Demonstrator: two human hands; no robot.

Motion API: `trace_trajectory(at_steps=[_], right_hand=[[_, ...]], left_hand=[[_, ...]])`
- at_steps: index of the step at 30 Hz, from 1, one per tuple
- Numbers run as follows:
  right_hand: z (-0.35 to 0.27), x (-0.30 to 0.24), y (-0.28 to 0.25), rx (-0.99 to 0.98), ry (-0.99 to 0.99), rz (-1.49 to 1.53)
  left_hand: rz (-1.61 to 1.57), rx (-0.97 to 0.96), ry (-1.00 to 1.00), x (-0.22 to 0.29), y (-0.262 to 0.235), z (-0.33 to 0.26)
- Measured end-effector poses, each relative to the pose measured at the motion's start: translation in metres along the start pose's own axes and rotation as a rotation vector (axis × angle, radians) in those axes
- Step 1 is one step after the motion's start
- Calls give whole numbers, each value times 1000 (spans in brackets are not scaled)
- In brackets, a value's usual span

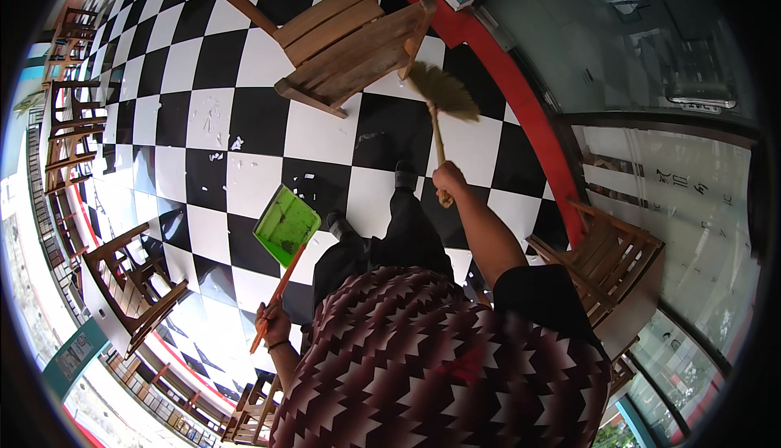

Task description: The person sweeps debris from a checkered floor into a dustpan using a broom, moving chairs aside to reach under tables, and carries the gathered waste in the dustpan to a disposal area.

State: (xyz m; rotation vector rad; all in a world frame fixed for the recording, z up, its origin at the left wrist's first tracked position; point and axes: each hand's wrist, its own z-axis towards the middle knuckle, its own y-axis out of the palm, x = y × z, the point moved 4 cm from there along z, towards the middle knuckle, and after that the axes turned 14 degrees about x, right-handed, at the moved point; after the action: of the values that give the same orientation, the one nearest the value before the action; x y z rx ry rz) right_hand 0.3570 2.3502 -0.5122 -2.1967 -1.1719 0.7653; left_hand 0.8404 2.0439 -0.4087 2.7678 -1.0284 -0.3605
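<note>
My right hand (448,178) is closed round the handle of a straw broom (442,94). The broom's fanned bristles touch or hover over the floor beside a wooden chair's backrest; which of the two I cannot tell. In my left hand (272,324) is the orange handle of a green dustpan (286,227), whose pan lies at the floor to the left of my feet. Some dark dirt shows inside the pan. Scraps of white paper (237,144) are scattered on the floor beyond the dustpan.
Black and white checkered tiles (262,64) cover the floor. A wooden chair (350,37) stands ahead, another chair (134,285) at the left, and a further chair (602,261) at the right. A red border (521,115) runs along the glass wall (626,50).
</note>
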Motion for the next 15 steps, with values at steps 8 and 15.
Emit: trace_trajectory(at_steps=[8, 15], right_hand=[[-126, 4, 60, -263, -251, -117], [-218, -8, 16, -277, -158, -21]], left_hand=[[174, -71, -67, 34, 37, 55], [191, 4, -147, 125, 40, 91]])
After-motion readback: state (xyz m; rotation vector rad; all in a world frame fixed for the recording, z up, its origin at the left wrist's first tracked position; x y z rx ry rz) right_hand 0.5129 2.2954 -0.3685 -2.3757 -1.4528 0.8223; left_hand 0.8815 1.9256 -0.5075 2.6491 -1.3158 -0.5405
